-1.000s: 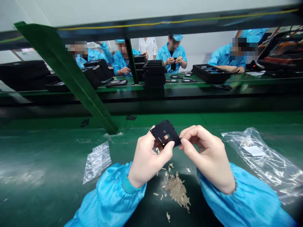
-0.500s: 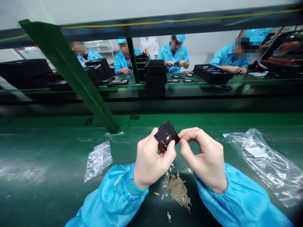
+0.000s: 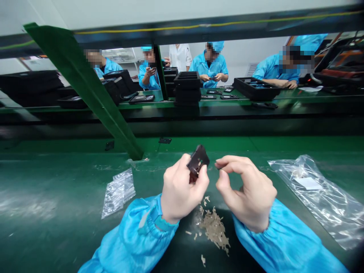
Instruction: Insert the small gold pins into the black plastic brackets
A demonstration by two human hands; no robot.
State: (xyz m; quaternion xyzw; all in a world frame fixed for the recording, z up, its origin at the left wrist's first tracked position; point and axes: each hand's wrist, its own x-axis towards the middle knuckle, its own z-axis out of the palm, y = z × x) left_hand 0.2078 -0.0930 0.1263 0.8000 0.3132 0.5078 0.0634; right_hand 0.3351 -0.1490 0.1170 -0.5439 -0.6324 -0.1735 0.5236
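My left hand (image 3: pixel 183 187) grips a small black plastic part (image 3: pixel 198 160) with cutouts, tilted up between thumb and fingers. Just right of it, my right hand (image 3: pixel 247 189) is closed in a pinch, its fingertips apart from the black part. A tiny dark thing shows between those fingertips, too small to name. Below and between the hands lies a pile of small beige pieces (image 3: pixel 215 229) on the green table (image 3: pixel 68 235), with a few loose ones around it.
Small clear bags (image 3: pixel 118 192) lie at the left, a larger clear bag (image 3: pixel 321 195) at the right. A slanted green post (image 3: pixel 85 91) meets the table. Two small black parts lie near its foot. Beyond are black trays (image 3: pixel 187 85) and several people in blue.
My right hand has drawn back slightly from the black part, leaving a gap. The black part has turned in my left hand. Across the bench, a person has raised a hand holding something dark.
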